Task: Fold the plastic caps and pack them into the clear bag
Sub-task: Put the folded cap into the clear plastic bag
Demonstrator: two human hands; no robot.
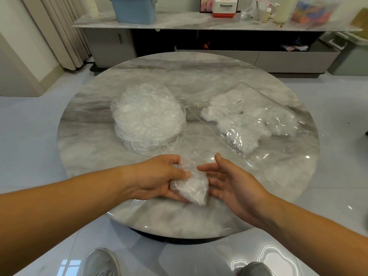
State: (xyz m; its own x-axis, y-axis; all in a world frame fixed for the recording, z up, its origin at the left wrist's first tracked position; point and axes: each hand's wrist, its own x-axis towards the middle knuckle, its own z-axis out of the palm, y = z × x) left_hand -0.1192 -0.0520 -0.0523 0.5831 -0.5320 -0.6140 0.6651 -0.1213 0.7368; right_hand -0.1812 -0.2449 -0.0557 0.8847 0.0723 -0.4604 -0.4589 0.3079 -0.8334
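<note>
Table (pixel 89 120): grey-and-white marble pattern, darker grey bands toward the far and left side.
Stack of caps (pixel 148 116): translucent white, crinkled texture.
Folded cap (pixel 191 188): translucent white.
Clear bag (pixel 256 120): transparent; white folded caps inside; small white label with dark print.
Floor (pixel 29 136): pale grey glossy tiles.
Tub (pixel 133 9): light blue.
Box (pixel 224 8): white and red, dark lettering.
Curtain (pixel 63 30): beige.
Shoes (pixel 101 262): grey.

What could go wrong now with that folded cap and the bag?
The folded cap, gripped only by the left hand, may spring open before the open right hand reaches it. The clear bag lies flat and unheld, so pushing the cap in may slide it across the glossy table.
</note>
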